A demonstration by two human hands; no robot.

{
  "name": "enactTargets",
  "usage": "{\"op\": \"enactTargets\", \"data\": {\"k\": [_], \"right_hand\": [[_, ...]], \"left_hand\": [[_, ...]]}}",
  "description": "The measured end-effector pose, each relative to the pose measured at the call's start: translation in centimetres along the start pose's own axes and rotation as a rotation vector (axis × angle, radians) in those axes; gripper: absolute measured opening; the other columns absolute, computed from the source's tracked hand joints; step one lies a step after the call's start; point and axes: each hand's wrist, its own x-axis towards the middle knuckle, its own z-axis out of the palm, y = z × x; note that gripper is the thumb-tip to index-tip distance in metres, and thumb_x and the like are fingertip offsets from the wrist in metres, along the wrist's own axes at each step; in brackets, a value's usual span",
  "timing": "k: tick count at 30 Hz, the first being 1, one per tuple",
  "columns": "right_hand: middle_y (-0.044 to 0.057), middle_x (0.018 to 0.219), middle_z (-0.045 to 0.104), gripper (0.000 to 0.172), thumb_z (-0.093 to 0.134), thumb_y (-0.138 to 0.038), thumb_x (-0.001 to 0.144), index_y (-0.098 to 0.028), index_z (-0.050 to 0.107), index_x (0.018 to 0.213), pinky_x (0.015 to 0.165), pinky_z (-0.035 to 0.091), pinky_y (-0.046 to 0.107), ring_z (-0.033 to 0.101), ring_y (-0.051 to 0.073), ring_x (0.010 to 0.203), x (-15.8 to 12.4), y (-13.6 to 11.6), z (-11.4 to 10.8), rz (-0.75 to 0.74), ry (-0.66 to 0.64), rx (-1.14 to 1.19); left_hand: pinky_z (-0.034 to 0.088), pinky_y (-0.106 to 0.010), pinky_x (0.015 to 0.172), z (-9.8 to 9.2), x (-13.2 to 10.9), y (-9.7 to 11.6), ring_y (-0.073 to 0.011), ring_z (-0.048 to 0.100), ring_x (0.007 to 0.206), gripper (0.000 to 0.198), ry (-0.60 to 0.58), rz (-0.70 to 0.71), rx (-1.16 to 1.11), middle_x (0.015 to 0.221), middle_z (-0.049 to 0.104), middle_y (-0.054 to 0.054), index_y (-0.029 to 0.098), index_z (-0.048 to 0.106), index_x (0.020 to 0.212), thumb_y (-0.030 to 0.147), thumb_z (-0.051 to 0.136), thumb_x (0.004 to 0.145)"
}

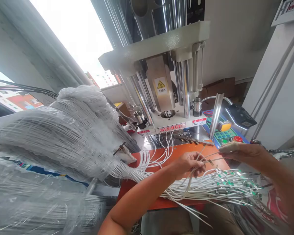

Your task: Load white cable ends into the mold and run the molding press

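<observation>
My left hand (191, 164) is closed round a few thin white cables (189, 182) above the orange worktop. To its right, the fingers of my right hand (231, 149) pinch the same cables, stretched between both hands (212, 156). A small metal piece shows on a cable near my left fingertips. Beneath my hands lies a thick bundle of white cables (183, 189), with green and metallic ends (235, 182) on the right. Several cables (166, 143) run from under the press (172, 125) down to the worktop.
The press's pillars (185, 88) rise ahead, around a block with a warning label (161, 85). A control panel with a red button (237, 139) and a lamp (241, 116) stand at the right. Large plastic-wrapped cable bundles (71, 130) fill the left. The orange worktop (180, 148) lies between.
</observation>
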Motion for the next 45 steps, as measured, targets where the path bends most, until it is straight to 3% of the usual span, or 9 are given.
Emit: {"op": "enactTargets", "data": {"k": [3, 10, 13, 17, 25, 30, 36, 41, 45], "right_hand": [[0.007, 0.095, 0.073, 0.034, 0.072, -0.054, 0.072, -0.024, 0.078, 0.087, 0.079, 0.056, 0.030, 0.067, 0.024, 0.090, -0.3, 1.0, -0.4, 0.049, -0.044, 0.111], [0.006, 0.094, 0.071, 0.031, 0.057, -0.048, 0.087, -0.024, 0.076, 0.094, 0.073, 0.053, 0.029, 0.065, 0.020, 0.082, -0.8, -1.0, 3.5, -0.168, -0.088, 0.009], [0.005, 0.124, 0.063, 0.040, 0.053, -0.049, 0.090, -0.029, 0.064, 0.122, 0.092, 0.050, 0.036, 0.060, 0.024, 0.109, -0.5, -0.7, 3.7, -0.157, -0.018, -0.072], [0.002, 0.151, 0.037, 0.055, 0.042, -0.051, 0.093, -0.033, 0.036, 0.146, 0.115, 0.027, 0.045, 0.031, 0.025, 0.139, 1.1, 1.7, 4.1, -0.171, 0.068, -0.044], [0.004, 0.146, 0.044, 0.060, 0.031, -0.057, 0.095, -0.030, 0.029, 0.149, 0.112, 0.033, 0.046, 0.047, 0.025, 0.129, 0.9, 1.9, 10.0, -0.003, -0.286, 0.078], [0.001, 0.156, 0.026, 0.057, 0.031, -0.049, 0.097, -0.029, 0.023, 0.151, 0.118, 0.019, 0.042, 0.023, 0.021, 0.143, 3.3, 3.5, 8.7, -0.117, -0.384, 0.057], [0.018, 0.145, 0.040, 0.054, 0.047, -0.013, 0.083, -0.014, 0.042, 0.137, 0.107, 0.036, 0.047, 0.040, 0.029, 0.131, 10.6, 8.6, 6.9, -0.256, -0.092, -0.597], [0.021, 0.104, 0.060, 0.030, 0.033, -0.003, 0.084, -0.007, 0.059, 0.100, 0.086, 0.044, 0.041, 0.056, 0.030, 0.102, 13.3, 9.1, 7.4, -0.200, -0.278, -0.964], [0.015, 0.092, 0.062, 0.025, 0.040, -0.008, 0.082, -0.010, 0.053, 0.103, 0.065, 0.042, 0.031, 0.060, 0.023, 0.078, 12.1, 7.5, 8.1, -0.147, -0.327, -0.927]], "left_hand": [[0.036, -0.020, 0.043, 0.3, 0.5, 0.2, -0.0057, 0.047, 0.045, 0.037, -0.029, 0.004, 0.016, 0.064, 0.058, 0.001, 0.014, 0.055, 0.084, 0.038, 0.076, 0.065], [0.039, -0.022, 0.046, 1.0, 2.5, 0.3, -0.0075, 0.050, 0.048, 0.041, -0.152, -0.022, 0.109, 0.068, 0.061, -0.002, 0.013, 0.056, 0.081, 0.046, 0.077, 0.067], [0.022, -0.019, 0.041, 0.7, 2.7, -0.4, -0.0020, 0.037, 0.041, 0.041, -0.008, -0.016, 0.016, 0.065, 0.059, 0.001, 0.014, 0.053, 0.080, 0.044, 0.078, 0.066], [0.016, -0.020, 0.041, 0.2, 2.3, -2.1, -0.0017, 0.033, 0.040, 0.043, 0.061, -0.014, -0.116, 0.063, 0.059, 0.001, 0.015, 0.052, 0.083, 0.042, 0.080, 0.064], [0.031, -0.022, 0.046, -0.7, 2.6, -4.5, -0.0077, 0.048, 0.048, 0.039, 0.082, 0.004, -0.104, 0.062, 0.059, -0.002, 0.013, 0.055, 0.076, 0.041, 0.078, 0.062], [0.017, -0.019, 0.044, -1.6, 2.9, -5.0, -0.0034, 0.041, 0.046, 0.038, 0.262, -0.077, -0.183, 0.067, 0.061, -0.002, 0.012, 0.059, 0.084, 0.033, 0.078, 0.058], [0.006, -0.022, 0.041, -3.6, 3.0, -5.3, -0.0005, 0.027, 0.038, 0.032, 0.386, -0.020, -0.186, 0.062, 0.059, 0.002, 0.013, 0.059, 0.084, 0.029, 0.073, 0.061], [0.007, -0.021, 0.038, -4.8, 3.4, -6.0, -0.0008, 0.023, 0.036, 0.031, 0.419, 0.003, -0.108, 0.049, 0.045, 0.007, 0.012, 0.061, 0.080, 0.037, 0.072, 0.065], [0.011, -0.020, 0.038, -4.8, 3.2, -6.1, -0.0012, 0.029, 0.036, 0.027, 0.409, 0.020, -0.080, 0.057, 0.054, 0.004, 0.012, 0.062, 0.083, 0.033, 0.069, 0.067]]}}
